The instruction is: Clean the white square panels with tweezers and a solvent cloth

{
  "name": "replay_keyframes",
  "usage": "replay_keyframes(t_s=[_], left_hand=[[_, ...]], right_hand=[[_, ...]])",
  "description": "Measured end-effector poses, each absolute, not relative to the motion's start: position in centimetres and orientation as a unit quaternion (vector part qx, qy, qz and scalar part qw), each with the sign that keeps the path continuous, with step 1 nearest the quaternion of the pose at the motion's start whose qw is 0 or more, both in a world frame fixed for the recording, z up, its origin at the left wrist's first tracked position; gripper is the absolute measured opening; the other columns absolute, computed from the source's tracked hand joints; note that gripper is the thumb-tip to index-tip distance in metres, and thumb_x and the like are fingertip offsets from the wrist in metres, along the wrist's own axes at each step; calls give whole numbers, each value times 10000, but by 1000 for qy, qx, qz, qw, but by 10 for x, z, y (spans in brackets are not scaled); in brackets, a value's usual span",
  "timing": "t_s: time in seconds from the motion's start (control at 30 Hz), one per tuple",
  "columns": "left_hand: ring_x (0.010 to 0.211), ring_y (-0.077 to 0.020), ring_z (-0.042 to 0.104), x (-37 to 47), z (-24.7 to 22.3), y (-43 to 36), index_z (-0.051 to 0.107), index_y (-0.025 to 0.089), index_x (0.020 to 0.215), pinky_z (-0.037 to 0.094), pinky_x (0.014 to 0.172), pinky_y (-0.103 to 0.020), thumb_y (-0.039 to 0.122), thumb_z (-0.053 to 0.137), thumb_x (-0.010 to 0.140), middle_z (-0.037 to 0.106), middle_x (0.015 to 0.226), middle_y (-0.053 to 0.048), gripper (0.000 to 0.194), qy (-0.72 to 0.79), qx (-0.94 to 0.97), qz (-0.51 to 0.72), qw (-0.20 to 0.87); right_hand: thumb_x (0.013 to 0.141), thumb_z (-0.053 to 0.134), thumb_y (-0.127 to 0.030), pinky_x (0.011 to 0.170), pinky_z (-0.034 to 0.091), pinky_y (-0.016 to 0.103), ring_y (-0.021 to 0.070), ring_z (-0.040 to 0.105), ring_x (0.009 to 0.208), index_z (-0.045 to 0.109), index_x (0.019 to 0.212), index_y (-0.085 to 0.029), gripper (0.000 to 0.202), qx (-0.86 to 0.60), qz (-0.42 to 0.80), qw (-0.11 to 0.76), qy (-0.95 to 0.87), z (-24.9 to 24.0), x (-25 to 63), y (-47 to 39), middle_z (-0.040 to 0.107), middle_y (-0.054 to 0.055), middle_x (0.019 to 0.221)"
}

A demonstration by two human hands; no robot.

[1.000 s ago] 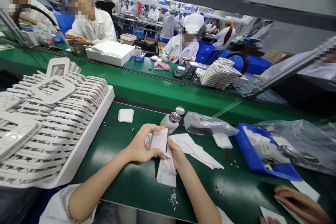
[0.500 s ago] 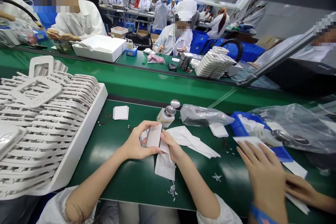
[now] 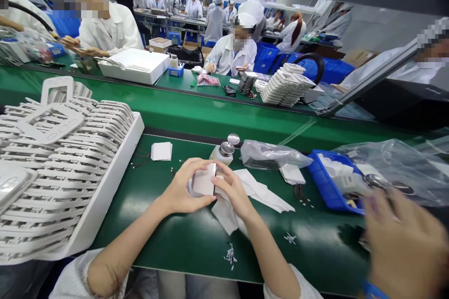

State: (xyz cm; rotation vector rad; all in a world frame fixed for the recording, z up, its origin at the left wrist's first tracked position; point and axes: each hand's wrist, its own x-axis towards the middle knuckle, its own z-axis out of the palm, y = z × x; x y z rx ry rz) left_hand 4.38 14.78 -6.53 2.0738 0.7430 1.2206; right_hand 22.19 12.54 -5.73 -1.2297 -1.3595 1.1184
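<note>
My left hand [image 3: 182, 187] grips a small flat rectangular panel [image 3: 204, 182] by its edges, fingers along the top and thumb at the lower corner. The panel has a pale face and a dark right edge. At that right edge, the thumb and fingers of my right hand [image 3: 234, 191] touch the panel. A white cloth [image 3: 226, 215] hangs from under my right hand, partly hidden by it. Beyond my hands stands a white bottle [image 3: 221, 155] with a metal pump top. Another white cloth [image 3: 268, 191] lies on the green table just right of my right hand.
At left, a white tray [image 3: 121, 163] holds many white plastic frames. Stacked white panels with wires [image 3: 161, 151] lie behind my left hand, and more panels [image 3: 292, 174] at right. A blue bin [image 3: 321, 187] and a co-worker's blurred hand [image 3: 403, 243] are at right. White slivers [image 3: 230, 256] lie near the front edge.
My right thumb and fingers have shifted up onto the panel's edge, and the cloth beneath has swung. The co-worker's hand moved right, and the white sheet by the blue bin is gone from there.
</note>
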Motion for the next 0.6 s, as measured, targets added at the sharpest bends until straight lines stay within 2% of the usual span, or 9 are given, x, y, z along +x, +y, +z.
replay_keyframes(t_s=[0.07, 0.1, 0.17, 0.23, 0.3, 0.33, 0.4, 0.5, 0.6], left_hand=[[1154, -284, 520, 45, -49, 145, 479, 238, 1207, 442, 972, -495, 211, 784, 634, 599, 1249, -98, 650, 289, 805, 437, 281], [1166, -292, 511, 45, -38, 143, 477, 237, 1242, 417, 996, -510, 229, 794, 628, 589, 1277, -98, 691, 297, 812, 424, 270], [1210, -310, 489, 47, -11, 137, 456, 217, 1302, 372, 1034, -530, 287, 782, 668, 549, 1336, -116, 715, 335, 810, 411, 250], [1145, -269, 551, 48, 20, 129, 505, 218, 1260, 433, 983, -456, 316, 699, 767, 601, 1260, -87, 538, 427, 775, 394, 247], [926, -206, 635, 49, 49, 119, 646, 227, 1006, 514, 794, -316, 340, 672, 791, 694, 984, -15, 245, 454, 754, 362, 308], [792, -168, 642, 49, 62, 113, 677, 225, 874, 506, 655, -247, 347, 637, 820, 697, 844, 9, 139, 451, 743, 347, 352], [616, -121, 607, 48, 81, 101, 690, 215, 748, 435, 488, -178, 315, 634, 809, 664, 680, 30, 130, 446, 715, 339, 420], [517, -101, 584, 45, 95, 87, 697, 199, 709, 391, 412, -143, 213, 652, 729, 658, 611, 32, 51, 450, 653, 358, 492], [482, -98, 572, 40, 98, 80, 685, 184, 682, 386, 399, -134, 180, 660, 673, 661, 579, 25, 27, 460, 598, 370, 542]], right_hand=[[844, 629, -471, 400, 367, 200, 71, 434, 445, 670, 974, -122, 375, -492, 503, 460, -542, -48, 214, 129, 554, -22, 609], [809, 653, -488, 370, 299, 193, 56, 359, 403, 693, 931, -117, 392, -488, 514, 457, -537, -40, 215, 129, 497, -40, 535], [774, 679, -486, 371, 263, 190, 45, 325, 402, 719, 888, -118, 387, -481, 531, 457, -527, -19, 222, 125, 481, -35, 522], [786, 682, -453, 388, 294, 187, 52, 375, 436, 734, 894, -130, 344, -462, 541, 455, -535, 6, 230, 115, 534, -10, 583], [819, 670, -393, 409, 350, 190, 71, 443, 468, 742, 909, -157, 263, -440, 505, 462, -582, 31, 233, 103, 572, -3, 605], [827, 670, -351, 429, 388, 195, 86, 489, 494, 743, 912, -177, 208, -434, 455, 477, -614, 42, 233, 97, 602, -1, 625], [817, 687, -255, 482, 453, 209, 113, 567, 569, 737, 942, -222, 138, -434, 303, 527, -665, 58, 230, 86, 652, -2, 696], [782, 702, -102, 511, 469, 218, 114, 569, 604, 708, 1016, -254, 279, -421, 66, 599, -678, 66, 223, 75, 624, -17, 718], [746, 689, 18, 461, 419, 227, 99, 510, 548, 697, 977, -229, 338, -391, -36, 612, -687, 63, 217, 67, 572, -25, 678]])
